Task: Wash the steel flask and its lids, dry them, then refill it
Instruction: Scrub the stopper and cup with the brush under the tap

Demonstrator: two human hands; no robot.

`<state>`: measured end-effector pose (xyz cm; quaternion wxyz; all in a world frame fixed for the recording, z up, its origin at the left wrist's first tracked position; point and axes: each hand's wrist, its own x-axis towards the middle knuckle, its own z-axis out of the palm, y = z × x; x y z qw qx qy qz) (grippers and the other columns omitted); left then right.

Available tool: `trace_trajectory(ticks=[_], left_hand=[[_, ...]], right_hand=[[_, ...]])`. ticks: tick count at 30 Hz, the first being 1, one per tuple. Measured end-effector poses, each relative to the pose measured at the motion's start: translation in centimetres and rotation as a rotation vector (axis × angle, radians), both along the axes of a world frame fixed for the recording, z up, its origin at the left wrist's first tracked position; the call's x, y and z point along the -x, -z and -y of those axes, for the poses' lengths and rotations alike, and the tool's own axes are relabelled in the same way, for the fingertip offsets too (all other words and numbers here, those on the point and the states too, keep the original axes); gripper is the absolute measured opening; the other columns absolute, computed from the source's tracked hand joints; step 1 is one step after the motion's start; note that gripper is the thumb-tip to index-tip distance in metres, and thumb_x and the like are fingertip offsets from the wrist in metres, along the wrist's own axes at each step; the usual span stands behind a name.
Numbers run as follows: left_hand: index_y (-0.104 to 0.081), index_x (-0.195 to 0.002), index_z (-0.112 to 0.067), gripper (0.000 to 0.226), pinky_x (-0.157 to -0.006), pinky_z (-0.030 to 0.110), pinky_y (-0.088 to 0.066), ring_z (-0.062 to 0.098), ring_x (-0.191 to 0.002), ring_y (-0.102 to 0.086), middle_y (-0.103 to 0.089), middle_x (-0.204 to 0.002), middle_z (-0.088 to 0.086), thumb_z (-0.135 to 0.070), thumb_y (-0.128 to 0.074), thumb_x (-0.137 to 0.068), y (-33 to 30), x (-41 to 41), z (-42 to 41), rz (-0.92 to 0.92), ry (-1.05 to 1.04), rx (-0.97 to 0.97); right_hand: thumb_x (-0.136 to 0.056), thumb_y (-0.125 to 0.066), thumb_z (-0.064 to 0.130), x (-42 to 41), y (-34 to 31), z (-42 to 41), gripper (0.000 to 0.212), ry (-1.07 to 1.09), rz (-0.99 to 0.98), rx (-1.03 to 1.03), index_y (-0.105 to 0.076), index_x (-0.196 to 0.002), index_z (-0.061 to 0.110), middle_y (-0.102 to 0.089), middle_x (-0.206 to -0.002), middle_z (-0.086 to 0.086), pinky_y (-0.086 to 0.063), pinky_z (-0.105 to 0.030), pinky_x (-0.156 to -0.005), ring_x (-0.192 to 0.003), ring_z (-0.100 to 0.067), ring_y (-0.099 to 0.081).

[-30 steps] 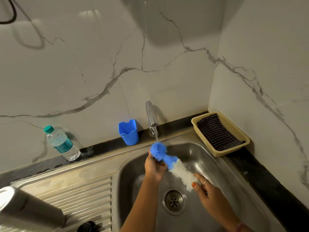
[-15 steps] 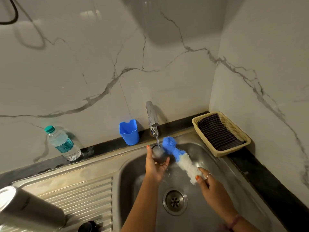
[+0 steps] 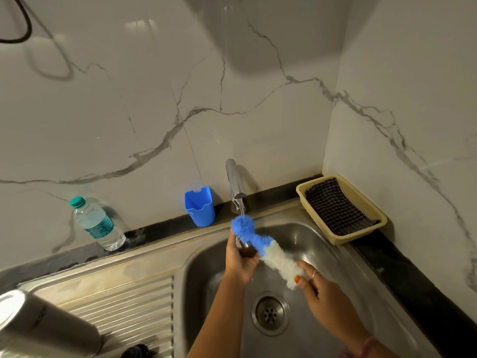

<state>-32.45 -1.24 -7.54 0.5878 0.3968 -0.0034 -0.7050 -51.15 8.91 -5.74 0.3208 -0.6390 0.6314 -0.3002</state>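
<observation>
Over the steel sink [image 3: 335, 259], my left hand [image 3: 240, 259] grips a small steel lid [image 3: 246, 248] under the tap [image 3: 236, 186]. A thin stream of water runs from the spout. My right hand [image 3: 322, 288] holds a blue-and-white bottle brush [image 3: 265, 245] by its lower end, and the blue tip lies over the lid, hiding most of it. The steel flask [image 3: 38, 329] lies on its side on the ribbed drainboard at the bottom left. A dark lid [image 3: 136, 352] sits near the flask at the lower edge, partly cut off.
A blue plastic cup [image 3: 200, 206] stands behind the sink, left of the tap. A clear water bottle [image 3: 96, 224] with a teal cap stands on the black counter at the left. A beige basket [image 3: 371, 228] holding a dark checked cloth sits at the right corner.
The brush's blue tip has swung back left over the lid in my left hand, after being beside it half a second ago. My left hand has stayed under the tap.
</observation>
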Motion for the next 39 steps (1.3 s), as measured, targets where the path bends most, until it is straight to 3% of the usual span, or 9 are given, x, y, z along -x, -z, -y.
trace_trajectory(ticks=[3,7,10,13,16,21,25,28,39], left_hand=[[-0.057,-0.127,-0.006,0.044,-0.090,0.048,-0.057,0.038,-0.114,-0.064,-0.063,-0.125,0.025,-0.032,-0.064,-0.093,0.0,0.2,-0.3,0.000,0.006,0.018],[-0.054,-0.132,-0.005,0.047,-0.100,0.051,-0.051,0.038,-0.116,-0.063,-0.061,-0.129,0.027,-0.034,-0.059,-0.096,0.6,0.1,-0.2,0.008,0.013,-0.014],[-0.057,-0.131,-0.005,0.047,-0.112,0.047,-0.041,0.034,-0.114,-0.060,-0.062,-0.128,0.023,-0.036,-0.055,-0.096,0.6,0.1,-0.2,0.000,-0.005,-0.058],[-0.057,-0.130,-0.007,0.051,-0.111,0.042,-0.042,0.034,-0.124,-0.057,-0.060,-0.132,0.024,-0.038,-0.062,-0.090,0.6,0.0,-0.1,-0.027,-0.020,-0.065],[-0.057,-0.130,-0.006,0.053,-0.110,0.048,-0.043,0.037,-0.122,-0.060,-0.063,-0.128,0.025,-0.039,-0.067,-0.090,0.6,0.0,0.0,-0.016,-0.024,-0.017],[-0.060,-0.126,-0.007,0.055,-0.106,0.046,-0.048,0.035,-0.116,-0.064,-0.066,-0.124,0.023,-0.041,-0.072,-0.085,0.9,0.2,-0.1,0.057,0.011,0.004],[-0.060,-0.131,-0.007,0.070,-0.111,0.042,-0.043,0.030,-0.121,-0.060,-0.065,-0.129,0.019,-0.049,-0.075,-0.077,1.2,0.1,0.1,0.091,-0.020,-0.026],[-0.059,-0.132,-0.007,0.065,-0.096,0.033,-0.051,0.026,-0.121,-0.060,-0.064,-0.130,0.017,-0.050,-0.069,-0.085,0.8,0.1,0.1,0.069,-0.054,-0.032],[-0.053,-0.128,-0.002,0.041,-0.080,0.046,-0.059,0.038,-0.122,-0.057,-0.059,-0.128,0.026,-0.034,-0.044,-0.105,0.0,0.3,0.4,-0.134,-0.143,-0.058]], right_hand=[[-0.095,-0.048,0.037,0.2,0.3,0.7,0.042,0.075,0.040,-0.037,-0.047,-0.137,0.029,-0.060,-0.077,0.018,-0.047,-0.016,-0.061,-0.067,0.001,-0.058],[-0.096,-0.049,0.035,0.0,-0.2,0.4,0.041,0.054,0.048,-0.027,-0.047,-0.136,0.030,-0.054,-0.059,0.020,-0.043,-0.013,-0.053,-0.059,0.005,-0.057],[-0.096,-0.049,0.036,0.1,0.0,0.3,0.041,0.031,0.034,-0.028,-0.046,-0.136,0.031,-0.058,-0.069,0.018,-0.047,-0.014,-0.057,-0.064,0.004,-0.059],[-0.095,-0.049,0.036,0.3,0.7,0.8,0.044,0.096,0.067,-0.070,-0.045,-0.138,0.027,-0.063,-0.085,0.011,-0.051,-0.022,-0.069,-0.076,-0.003,-0.061],[-0.094,-0.052,0.036,-0.4,0.9,0.2,0.044,0.060,0.111,-0.045,-0.047,-0.137,0.029,-0.067,-0.099,0.011,-0.049,-0.018,-0.078,-0.089,0.000,-0.061],[-0.094,-0.049,0.039,-0.2,1.1,0.7,0.046,0.113,0.113,-0.084,-0.045,-0.138,0.027,-0.066,-0.102,0.010,-0.048,-0.016,-0.071,-0.086,-0.003,-0.061],[-0.095,-0.050,0.037,-0.5,0.2,-0.1,0.042,0.071,0.108,-0.034,-0.044,-0.136,0.035,-0.060,-0.071,0.021,-0.043,-0.010,-0.058,-0.063,0.009,-0.055],[-0.095,-0.051,0.033,-0.1,0.4,0.1,0.041,0.099,0.111,-0.039,-0.047,-0.136,0.030,-0.051,-0.047,0.022,-0.042,-0.011,-0.054,-0.054,0.011,-0.053],[-0.095,-0.051,0.033,-0.1,1.6,-0.8,0.044,0.154,0.156,-0.056,-0.047,-0.138,0.024,-0.052,-0.048,0.019,-0.037,-0.014,-0.051,-0.049,0.005,-0.049]])
